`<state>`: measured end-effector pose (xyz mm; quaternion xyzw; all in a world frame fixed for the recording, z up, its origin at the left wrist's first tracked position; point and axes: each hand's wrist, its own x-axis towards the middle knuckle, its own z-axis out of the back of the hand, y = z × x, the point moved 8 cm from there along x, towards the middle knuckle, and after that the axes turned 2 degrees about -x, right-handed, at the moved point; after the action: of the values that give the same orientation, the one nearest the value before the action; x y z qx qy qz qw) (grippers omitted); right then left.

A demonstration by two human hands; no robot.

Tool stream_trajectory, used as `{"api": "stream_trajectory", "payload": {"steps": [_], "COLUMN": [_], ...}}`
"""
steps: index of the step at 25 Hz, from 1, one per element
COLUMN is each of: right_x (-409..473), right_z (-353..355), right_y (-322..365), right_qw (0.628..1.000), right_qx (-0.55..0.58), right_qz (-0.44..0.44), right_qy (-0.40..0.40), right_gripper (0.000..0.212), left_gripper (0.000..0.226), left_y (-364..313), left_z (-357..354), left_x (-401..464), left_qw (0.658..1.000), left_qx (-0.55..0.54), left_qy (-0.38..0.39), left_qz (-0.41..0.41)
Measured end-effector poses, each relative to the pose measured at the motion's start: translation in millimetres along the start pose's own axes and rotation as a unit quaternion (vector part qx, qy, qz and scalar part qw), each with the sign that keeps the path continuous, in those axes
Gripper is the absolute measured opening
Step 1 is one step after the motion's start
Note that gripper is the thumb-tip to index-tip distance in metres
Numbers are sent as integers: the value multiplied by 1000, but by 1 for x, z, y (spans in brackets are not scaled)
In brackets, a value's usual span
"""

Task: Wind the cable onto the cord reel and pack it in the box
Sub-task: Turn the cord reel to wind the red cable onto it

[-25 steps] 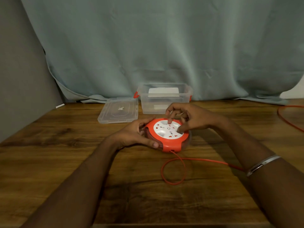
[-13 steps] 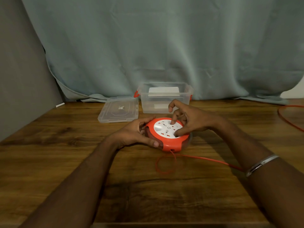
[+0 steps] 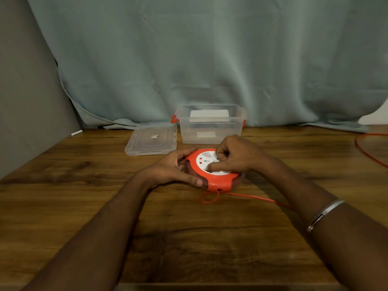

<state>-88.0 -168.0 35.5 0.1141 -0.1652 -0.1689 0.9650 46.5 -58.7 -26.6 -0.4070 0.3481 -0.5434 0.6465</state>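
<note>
Orange-and-white cord reel (image 3: 212, 175); orange cable (image 3: 252, 196); clear box (image 3: 211, 127), orange latches; wood-grain brown table (image 3: 105, 175).

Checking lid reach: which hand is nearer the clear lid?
Left. The left hand grips the reel's side just below the lid; the right hand sits farther right.

curtain (image 3: 210, 55): grey-green, drapes behind my table (image 3: 63, 196) | wall (image 3: 25, 91): grey, left | table: dark wood grain | light: dim
</note>
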Motion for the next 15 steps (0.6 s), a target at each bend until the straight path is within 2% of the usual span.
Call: {"api": "stream_trajectory", "payload": {"steps": [6, 8, 10, 11, 13, 15], "right_x": [3, 2, 0, -2, -8, -10], "right_z": [-2, 5, 13, 14, 11, 9], "right_y": [17, 17, 7, 2, -6, -12], "right_qw": [998, 998, 999, 997, 990, 986], "right_qx": [-55, -37, 23, 50, 83, 110], "right_qz": [21, 42, 46, 41, 23, 12], "right_qy": [-35, -31, 6, 42, 108, 124], "right_gripper": [61, 47, 17, 20, 40, 47], "left_gripper": [117, 120, 129, 130, 125, 121], "left_y": [1, 2, 1, 1, 1, 0], "left_z": [0, 1, 1, 1, 0, 0], "left_x": [0, 0, 0, 0, -1, 0], "left_qw": [1000, 1000, 1000, 1000, 1000, 1000], "left_qx": [-6, -3, 5, 14, 24, 25], "left_qy": [3, 3, 6, 5, 1, 0], "left_qz": [-4, -4, 1, 6, 13, 16]}}
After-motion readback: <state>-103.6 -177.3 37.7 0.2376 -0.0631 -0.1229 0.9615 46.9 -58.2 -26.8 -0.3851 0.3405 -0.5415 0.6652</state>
